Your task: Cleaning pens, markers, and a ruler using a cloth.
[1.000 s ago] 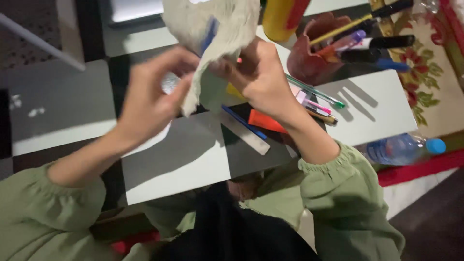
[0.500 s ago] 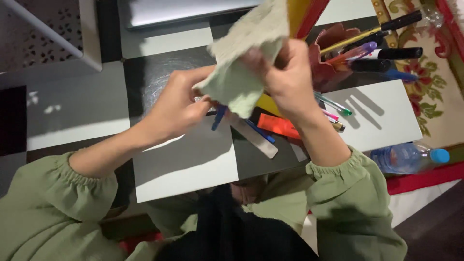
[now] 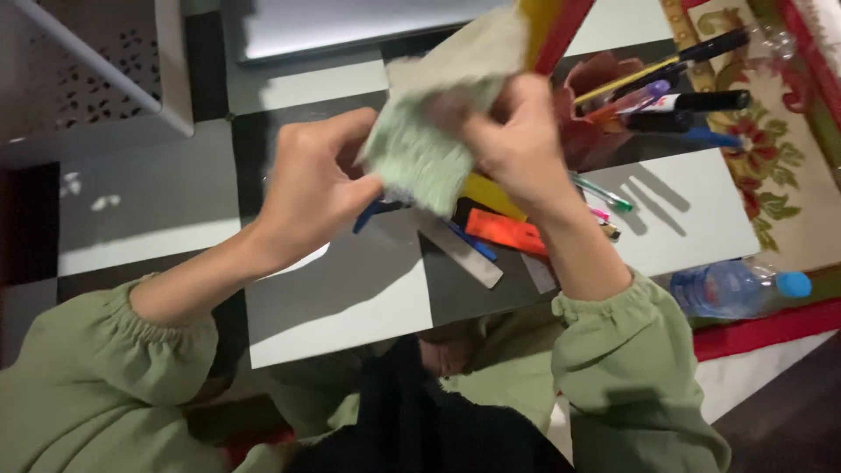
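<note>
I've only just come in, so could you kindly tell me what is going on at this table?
A person in green sleeves holds a pale green, rough-textured cloth up over a black-and-white checkered table, gripping it with the left hand and the right hand. Beneath it lie a blue pen, a grey ruler and an orange card. A dark red holder of pens stands behind.

Few items qualify. Plastic water bottle (image 3: pixel 736 289) lies on its side on the floor, right of the table, by the red strip of the rug: clear body, blue cap pointing right, pale bluish label wrap around the middle, print too blurred to make out. Yellow-and-red container (image 3: pixel 550 19) stands at the top edge of the table, behind the raised cloth, mostly cut off by the frame: yellow body, red stripe down its right side. Flat pale panel (image 3: pixel 350 22) at top, possibly a laptop; can't tell.
</note>
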